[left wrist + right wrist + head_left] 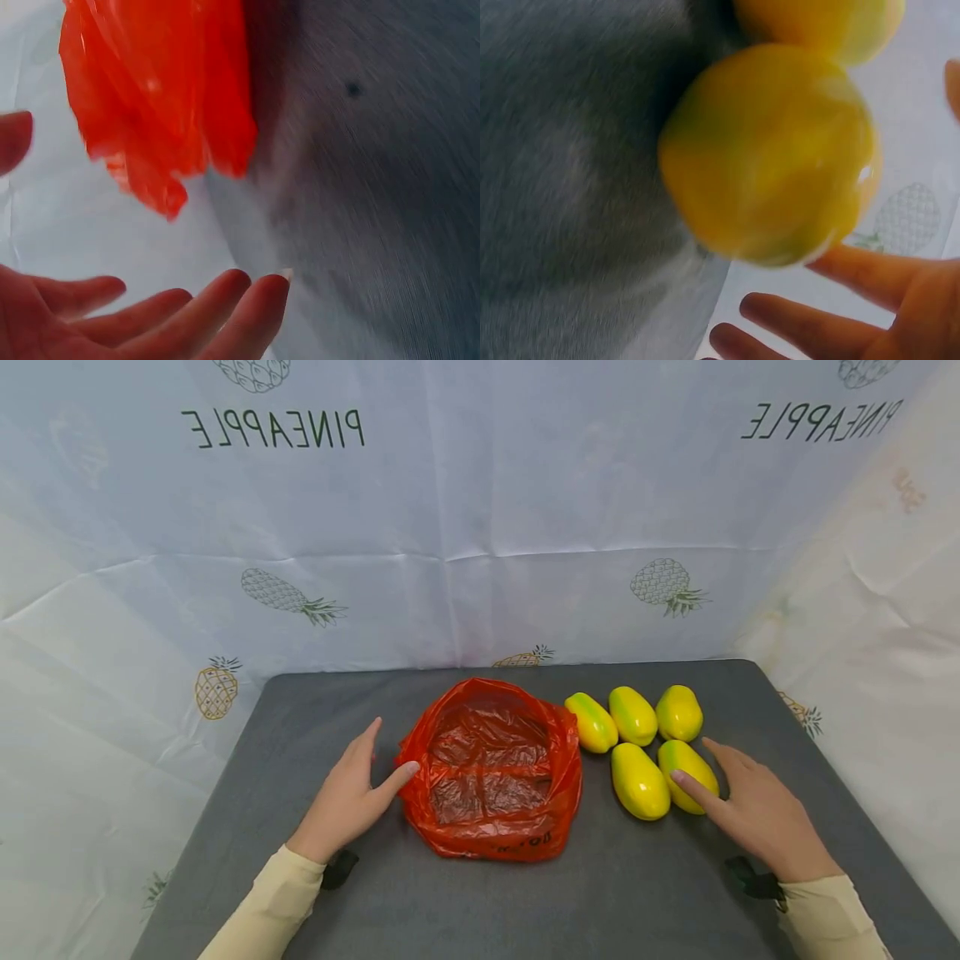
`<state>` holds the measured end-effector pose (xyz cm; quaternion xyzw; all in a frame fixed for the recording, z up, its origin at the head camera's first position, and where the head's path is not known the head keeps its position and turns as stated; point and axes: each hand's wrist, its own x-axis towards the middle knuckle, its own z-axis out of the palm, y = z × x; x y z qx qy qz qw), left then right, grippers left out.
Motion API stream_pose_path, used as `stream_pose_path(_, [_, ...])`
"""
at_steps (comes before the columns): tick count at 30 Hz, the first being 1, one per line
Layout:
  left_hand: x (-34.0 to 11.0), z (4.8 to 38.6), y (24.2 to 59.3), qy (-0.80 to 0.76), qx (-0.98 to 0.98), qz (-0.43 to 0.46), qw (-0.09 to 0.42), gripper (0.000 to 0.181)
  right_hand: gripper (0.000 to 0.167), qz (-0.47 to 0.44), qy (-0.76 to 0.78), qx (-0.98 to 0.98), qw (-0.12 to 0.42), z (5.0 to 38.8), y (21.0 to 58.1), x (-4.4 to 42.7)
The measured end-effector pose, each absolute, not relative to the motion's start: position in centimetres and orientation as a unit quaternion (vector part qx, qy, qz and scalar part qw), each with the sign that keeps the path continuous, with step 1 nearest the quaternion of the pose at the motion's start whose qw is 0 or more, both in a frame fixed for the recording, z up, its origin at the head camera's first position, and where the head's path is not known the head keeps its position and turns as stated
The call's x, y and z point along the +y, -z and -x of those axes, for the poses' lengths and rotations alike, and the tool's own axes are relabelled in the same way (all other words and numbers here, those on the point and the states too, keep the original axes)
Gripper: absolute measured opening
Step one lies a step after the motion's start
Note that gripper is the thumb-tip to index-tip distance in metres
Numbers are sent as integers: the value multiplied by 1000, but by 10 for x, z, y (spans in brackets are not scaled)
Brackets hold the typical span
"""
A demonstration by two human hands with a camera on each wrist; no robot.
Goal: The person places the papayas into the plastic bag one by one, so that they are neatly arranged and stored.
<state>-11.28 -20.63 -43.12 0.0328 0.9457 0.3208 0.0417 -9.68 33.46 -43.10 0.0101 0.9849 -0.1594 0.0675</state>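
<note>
A red plastic bag [487, 839] stands on the table with its mouth spread wide, showing its creased inside. My left hand [348, 797] is at the bag's left side, fingers extended and thumb apart. In the left wrist view a gap shows between these fingers [247, 307] and the bag [157, 82]. Right of the bag lie several glossy yellow-green mango-like fruits. My right hand [761, 806] reaches around the nearest right-hand fruit [688, 777], its thumb over it in the head view. One fingertip meets the fruit's edge [772, 157] in the right wrist view; whether it touches cannot be told.
Another fruit [640, 781] lies just left of that one, with a back row of fruits [632, 714] behind. The grey table [495, 910] ends at a white pineapple-print cloth [465, 510]. Dark straps [753, 878] are around the wrists.
</note>
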Motion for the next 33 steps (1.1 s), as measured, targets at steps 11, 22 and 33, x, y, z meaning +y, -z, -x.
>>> stream_pose_path(11, [-183, 131, 437, -385, 920, 4, 68, 93, 95, -25, 181, 982, 48, 98, 429, 324])
stream_pose_path(22, [-175, 138, 439, -402, 913, 29, 69, 78, 93, -37, 196, 979, 44, 101, 433, 319])
stream_pose_path(33, [-174, 141, 445, -406, 913, 18, 35, 64, 94, -42, 191, 979, 51, 101, 431, 320])
